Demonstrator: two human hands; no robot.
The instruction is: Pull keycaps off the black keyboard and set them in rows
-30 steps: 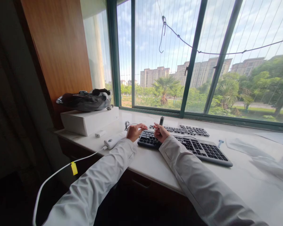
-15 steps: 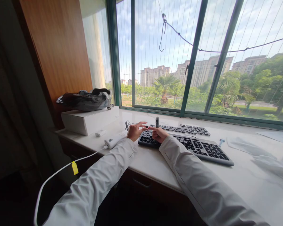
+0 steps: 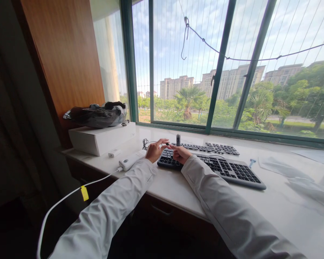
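Observation:
My left hand [image 3: 155, 151] pinches a small black keycap [image 3: 167, 144] between thumb and fingertips, above the left end of the black keyboard [image 3: 239, 172]. My right hand [image 3: 181, 154] is closed round a short dark tool [image 3: 178, 140] whose narrow end sticks up; its exact kind is unclear. The right index finger points left and reaches the keycap. Behind the keyboard, loose black keycaps [image 3: 221, 148] lie in rows on the white tabletop. Part of the keyboard's left side is hidden by my right hand and sleeve.
Left of my hands lie a white power strip [image 3: 131, 160] with a white cable [image 3: 62, 201] and a small white adapter [image 3: 114, 153]. A white box [image 3: 102, 138] carries a bagged item. To the right are a small blue tool [image 3: 252, 163] and clear plastic bags [image 3: 307, 187].
The keycap has turned slightly between my left fingertips. Both hands stay in nearly the same place, and the whole view has shifted a little.

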